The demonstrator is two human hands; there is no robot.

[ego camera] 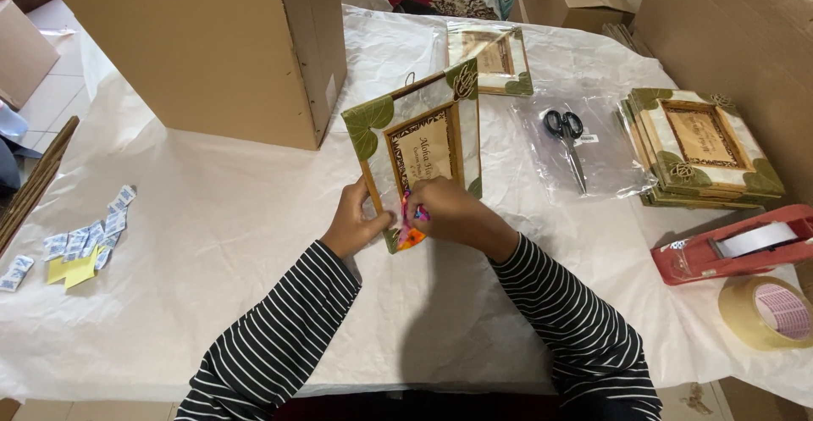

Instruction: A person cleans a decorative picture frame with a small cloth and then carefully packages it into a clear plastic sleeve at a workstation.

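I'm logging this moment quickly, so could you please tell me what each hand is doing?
Left hand: closed on the lower edge of the framed plaque.
Right hand: closed on the same plaque's bottom edge.

Long black-and-white striped sleeves (thin horizontal stripes), bare hands (406,218)

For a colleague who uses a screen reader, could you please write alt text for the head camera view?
Two hands, left hand and right hand, hold a wooden plaque with green leaf corners tilted up over a paper-covered table, in a clear sleeve. Scissors, a stack of similar plaques, a red tape dispenser and a cardboard box surround it.
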